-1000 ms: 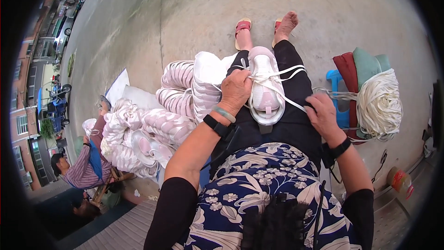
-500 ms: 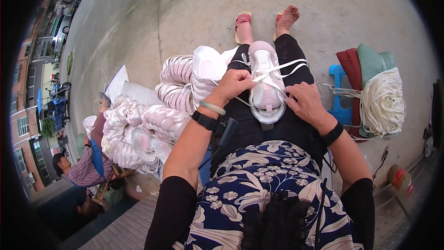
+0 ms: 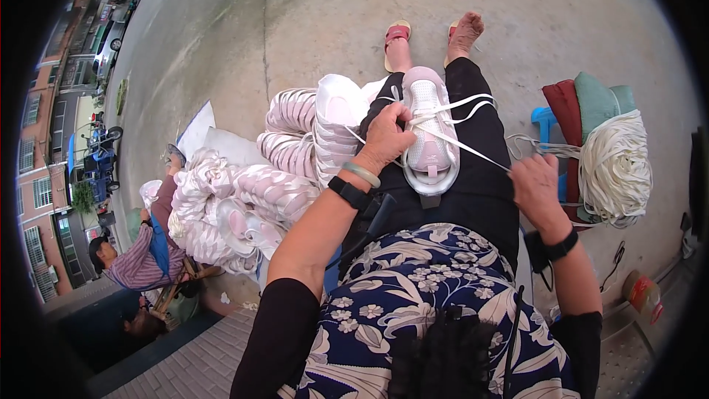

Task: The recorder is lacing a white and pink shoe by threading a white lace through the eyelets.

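Observation:
A pale pink and white sneaker (image 3: 427,149) lies along my black-trousered lap, toe pointing away from me. White shoelace (image 3: 459,145) crosses its tongue, with one length running taut to the right and a loose loop over my right thigh. At the shoe's left edge, my left hand (image 3: 384,135) is closed, thumb and forefinger gripping its side by the lacing; the exact pinch point is partly hidden. Out past the right thigh, my right hand (image 3: 535,186) is closed on the end of the taut lace.
Stacked pink-white shoe parts (image 3: 292,129) and a larger heap (image 3: 221,199) stand at left. A white lace bundle (image 3: 617,166) and red and green cloth (image 3: 602,103) rest on a blue stool (image 3: 545,127) at right. Another person (image 3: 148,258) sits far left.
My right hand has moved right, away from the shoe, drawing a lace out straight. My left hand stays at the shoe's left edge. The whole view has shifted slightly.

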### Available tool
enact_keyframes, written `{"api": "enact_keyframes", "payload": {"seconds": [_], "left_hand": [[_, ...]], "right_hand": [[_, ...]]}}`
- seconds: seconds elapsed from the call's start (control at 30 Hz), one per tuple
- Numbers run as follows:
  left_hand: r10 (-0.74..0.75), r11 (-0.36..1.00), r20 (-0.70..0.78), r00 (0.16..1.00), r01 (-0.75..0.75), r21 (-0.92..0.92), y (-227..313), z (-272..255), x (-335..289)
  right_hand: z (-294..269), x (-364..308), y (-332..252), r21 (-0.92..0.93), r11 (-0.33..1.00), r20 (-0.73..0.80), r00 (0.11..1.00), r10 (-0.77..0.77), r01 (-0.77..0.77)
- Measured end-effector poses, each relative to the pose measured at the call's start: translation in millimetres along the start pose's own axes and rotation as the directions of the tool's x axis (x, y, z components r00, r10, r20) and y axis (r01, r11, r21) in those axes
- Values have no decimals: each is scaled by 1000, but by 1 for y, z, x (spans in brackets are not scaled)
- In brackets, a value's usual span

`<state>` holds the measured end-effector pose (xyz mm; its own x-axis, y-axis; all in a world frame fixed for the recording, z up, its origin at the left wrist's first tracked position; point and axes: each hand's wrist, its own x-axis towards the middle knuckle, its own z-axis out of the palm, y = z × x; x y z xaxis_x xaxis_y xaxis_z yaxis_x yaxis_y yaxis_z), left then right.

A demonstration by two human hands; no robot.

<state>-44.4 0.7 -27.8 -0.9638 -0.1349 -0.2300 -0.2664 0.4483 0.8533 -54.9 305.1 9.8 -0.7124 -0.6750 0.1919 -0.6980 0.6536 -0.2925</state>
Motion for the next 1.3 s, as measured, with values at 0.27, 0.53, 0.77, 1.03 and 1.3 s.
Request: {"api": "enact_keyframes", "payload": {"seconds": [0.27,0.53,0.77,1.03,1.3], "left_hand": [[44,992,-87,995,-33,119,15,6,-9],[543,768,-123,831,-432,472,36,27,-4],[497,785,-122,859,-385,486,30,34,3],[464,776,-68,883,-368,513,33,42,0],[562,669,-30,827,-433,605,42,48,6]], "right_hand": [[7,-1,2,244,969,42,999,21,-31],[30,84,-38,477,868,30,989,143,-140],[50,85,-37,461,849,187,963,193,-259],[61,81,-25,556,801,138,975,174,-222],[66,78,-24,566,787,157,969,191,-247]]}}
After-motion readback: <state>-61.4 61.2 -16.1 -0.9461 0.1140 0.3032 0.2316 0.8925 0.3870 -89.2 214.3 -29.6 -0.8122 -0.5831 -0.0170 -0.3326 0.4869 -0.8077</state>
